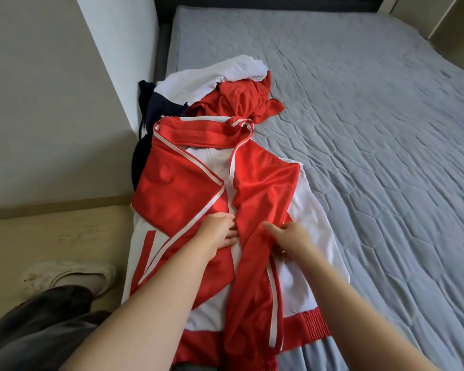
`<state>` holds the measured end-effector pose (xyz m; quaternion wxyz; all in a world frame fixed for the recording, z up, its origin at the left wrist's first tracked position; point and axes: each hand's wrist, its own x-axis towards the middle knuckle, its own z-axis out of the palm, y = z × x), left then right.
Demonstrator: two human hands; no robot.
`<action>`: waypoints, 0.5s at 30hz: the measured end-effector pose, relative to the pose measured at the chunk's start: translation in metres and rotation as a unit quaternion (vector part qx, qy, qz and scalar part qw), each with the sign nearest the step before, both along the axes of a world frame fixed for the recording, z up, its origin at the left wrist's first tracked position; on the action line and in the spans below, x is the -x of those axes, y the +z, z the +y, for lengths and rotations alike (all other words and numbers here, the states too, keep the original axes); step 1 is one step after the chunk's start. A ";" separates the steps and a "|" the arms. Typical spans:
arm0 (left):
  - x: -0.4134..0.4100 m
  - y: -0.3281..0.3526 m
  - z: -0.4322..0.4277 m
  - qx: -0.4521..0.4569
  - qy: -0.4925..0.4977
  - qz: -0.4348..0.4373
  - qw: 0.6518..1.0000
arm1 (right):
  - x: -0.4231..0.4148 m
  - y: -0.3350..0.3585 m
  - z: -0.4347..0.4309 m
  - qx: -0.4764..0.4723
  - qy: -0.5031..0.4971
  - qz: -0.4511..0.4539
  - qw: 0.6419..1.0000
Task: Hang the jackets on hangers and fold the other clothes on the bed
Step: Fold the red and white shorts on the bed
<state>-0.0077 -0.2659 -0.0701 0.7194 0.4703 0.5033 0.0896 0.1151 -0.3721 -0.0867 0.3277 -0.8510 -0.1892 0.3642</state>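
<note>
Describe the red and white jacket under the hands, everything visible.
The jacket is red with white panels and piping, smooth sporty fabric, ribbed red hem. It lies unzipped on the bed near its edge, collar away from the camera, white lining showing. The left hand grips one front edge; the right hand touches the other.

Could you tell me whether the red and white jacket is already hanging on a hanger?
No, the jacket lies spread flat on the bed, and no hanger is in view.
</note>
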 end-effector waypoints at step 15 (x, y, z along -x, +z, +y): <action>0.039 -0.017 -0.032 0.216 0.052 -0.121 0.967 | 0.018 0.023 0.008 -0.282 -0.211 0.469 0.810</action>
